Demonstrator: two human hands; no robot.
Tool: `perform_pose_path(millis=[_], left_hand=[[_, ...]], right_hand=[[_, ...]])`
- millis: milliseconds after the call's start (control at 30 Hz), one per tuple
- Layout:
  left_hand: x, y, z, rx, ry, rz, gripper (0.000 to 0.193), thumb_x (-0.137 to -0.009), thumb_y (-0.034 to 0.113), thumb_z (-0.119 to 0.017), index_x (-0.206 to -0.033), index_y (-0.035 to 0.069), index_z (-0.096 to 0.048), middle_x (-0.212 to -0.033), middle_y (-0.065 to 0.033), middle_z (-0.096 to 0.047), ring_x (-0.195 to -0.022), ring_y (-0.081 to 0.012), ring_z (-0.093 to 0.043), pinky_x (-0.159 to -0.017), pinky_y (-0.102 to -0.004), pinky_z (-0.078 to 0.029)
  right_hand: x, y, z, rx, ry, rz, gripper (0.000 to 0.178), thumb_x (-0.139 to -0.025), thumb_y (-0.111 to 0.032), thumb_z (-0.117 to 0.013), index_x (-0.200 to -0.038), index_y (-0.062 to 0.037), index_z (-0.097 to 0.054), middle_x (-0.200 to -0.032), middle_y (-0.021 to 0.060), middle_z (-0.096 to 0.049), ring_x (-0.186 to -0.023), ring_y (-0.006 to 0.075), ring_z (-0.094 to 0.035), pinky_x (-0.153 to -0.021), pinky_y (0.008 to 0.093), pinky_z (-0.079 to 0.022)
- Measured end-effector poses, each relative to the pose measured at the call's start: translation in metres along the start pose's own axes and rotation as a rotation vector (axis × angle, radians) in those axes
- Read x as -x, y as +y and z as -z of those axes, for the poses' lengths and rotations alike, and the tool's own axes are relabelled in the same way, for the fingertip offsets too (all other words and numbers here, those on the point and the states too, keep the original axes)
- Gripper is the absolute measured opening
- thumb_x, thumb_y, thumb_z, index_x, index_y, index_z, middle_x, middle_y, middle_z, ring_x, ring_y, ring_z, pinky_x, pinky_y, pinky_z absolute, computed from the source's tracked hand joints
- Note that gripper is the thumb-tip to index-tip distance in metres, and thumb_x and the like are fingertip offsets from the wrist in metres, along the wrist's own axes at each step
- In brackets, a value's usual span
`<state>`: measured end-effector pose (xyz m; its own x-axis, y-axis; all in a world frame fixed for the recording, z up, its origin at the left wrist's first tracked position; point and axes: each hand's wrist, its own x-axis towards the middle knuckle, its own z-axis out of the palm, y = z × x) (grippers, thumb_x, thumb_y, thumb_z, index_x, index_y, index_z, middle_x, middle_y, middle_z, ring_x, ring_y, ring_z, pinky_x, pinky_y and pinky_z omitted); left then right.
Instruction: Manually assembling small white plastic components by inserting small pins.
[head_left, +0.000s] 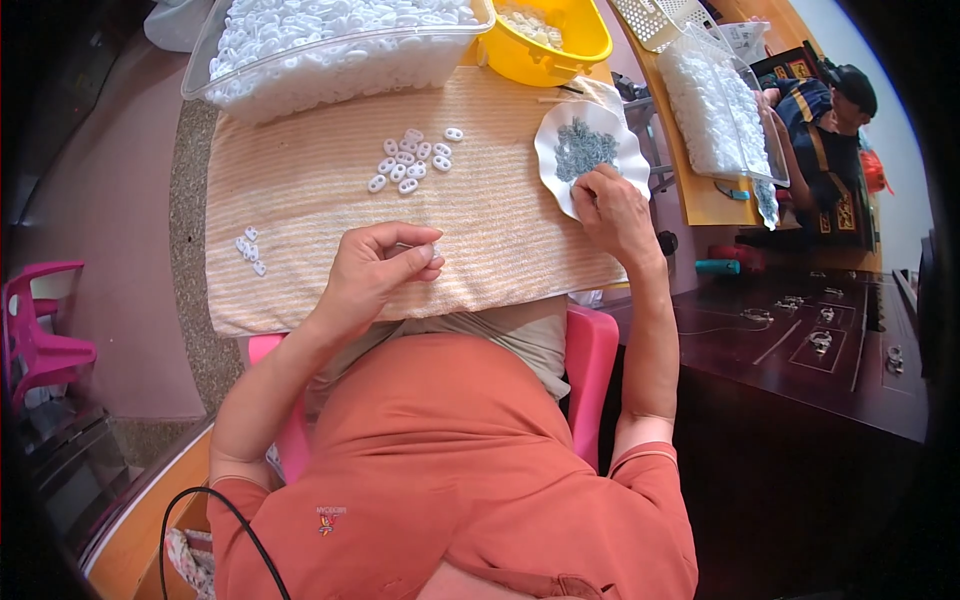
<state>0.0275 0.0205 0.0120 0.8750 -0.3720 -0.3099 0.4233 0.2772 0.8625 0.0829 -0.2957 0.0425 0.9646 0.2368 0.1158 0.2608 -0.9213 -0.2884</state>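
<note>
My left hand is closed in a pinch above the front of the striped cloth. At its fingertips shows a bit of a small white plastic piece, mostly covered by thumb and fingers. Over the near rim of a white scalloped dish, my right hand has its fingers drawn together, their tips hidden. Small grey-blue pieces lie heaped in that dish, too fine to name. Several white oval pieces with two holes are grouped on the cloth beyond my left hand. A smaller group of white pieces lies farther left.
A clear tub full of white pieces stands at the back, beside a yellow basin holding pale pieces. Thin sticks lie behind the dish. To the right, another person sits by a second tub of white pieces.
</note>
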Motion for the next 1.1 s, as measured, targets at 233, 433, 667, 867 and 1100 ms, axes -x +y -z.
perform_pose_path(millis=[233, 433, 667, 867, 1100], left_hand=[[0.0, 0.0, 0.001, 0.01, 0.014, 0.017, 0.02, -0.09, 0.005, -0.06, -0.109, -0.002, -0.063, -0.091, -0.0091, -0.067, -0.083, -0.0124, -0.066, -0.077, -0.0255, -0.056], [-0.001, -0.002, -0.001, 0.042, 0.029, 0.003, 0.019, -0.09, 0.005, -0.06, -0.107, -0.003, -0.063, -0.092, -0.0093, -0.067, -0.084, -0.0128, -0.065, -0.076, -0.0256, -0.056], [0.0, -0.003, -0.002, 0.057, 0.03, -0.017, 0.018, -0.09, 0.004, -0.06, -0.106, -0.003, -0.063, -0.093, -0.0092, -0.066, -0.082, -0.0121, -0.065, -0.075, -0.0252, -0.056], [-0.001, -0.003, 0.0, 0.037, 0.005, -0.039, 0.017, -0.089, 0.003, -0.061, -0.104, -0.003, -0.063, -0.095, -0.0093, -0.067, -0.081, -0.011, -0.063, -0.074, -0.0245, -0.054], [-0.005, -0.002, -0.009, 0.03, -0.031, -0.016, 0.016, -0.09, 0.005, -0.061, -0.103, -0.003, -0.064, -0.095, -0.0093, -0.067, -0.081, -0.0107, -0.063, -0.073, -0.0243, -0.054]], right_hand=[[-0.001, -0.001, -0.003, 0.012, 0.015, -0.024, 0.013, -0.082, -0.016, -0.057, -0.081, -0.0045, -0.063, -0.088, 0.0144, -0.062, -0.079, 0.0367, -0.062, -0.07, 0.0447, -0.05], [0.003, 0.003, -0.003, -0.008, 0.075, 0.006, 0.006, -0.079, -0.007, -0.059, -0.081, -0.0012, -0.062, -0.079, 0.0153, -0.06, -0.07, 0.0341, -0.06, -0.063, 0.0397, -0.047], [0.004, 0.003, -0.003, -0.014, 0.123, 0.027, 0.01, -0.086, -0.009, -0.056, -0.085, 0.0004, -0.06, -0.083, 0.0169, -0.06, -0.072, 0.0358, -0.06, -0.064, 0.0405, -0.047], [0.006, 0.001, 0.001, -0.042, 0.127, 0.005, 0.01, -0.091, -0.008, -0.053, -0.09, 0.0015, -0.056, -0.087, 0.0179, -0.057, -0.08, 0.0369, -0.057, -0.069, 0.0405, -0.046], [0.012, -0.021, 0.007, -0.202, 0.131, 0.032, 0.006, -0.09, -0.004, -0.054, -0.09, 0.0021, -0.054, -0.085, 0.0157, -0.055, -0.075, 0.0303, -0.056, -0.069, 0.0352, -0.045]])
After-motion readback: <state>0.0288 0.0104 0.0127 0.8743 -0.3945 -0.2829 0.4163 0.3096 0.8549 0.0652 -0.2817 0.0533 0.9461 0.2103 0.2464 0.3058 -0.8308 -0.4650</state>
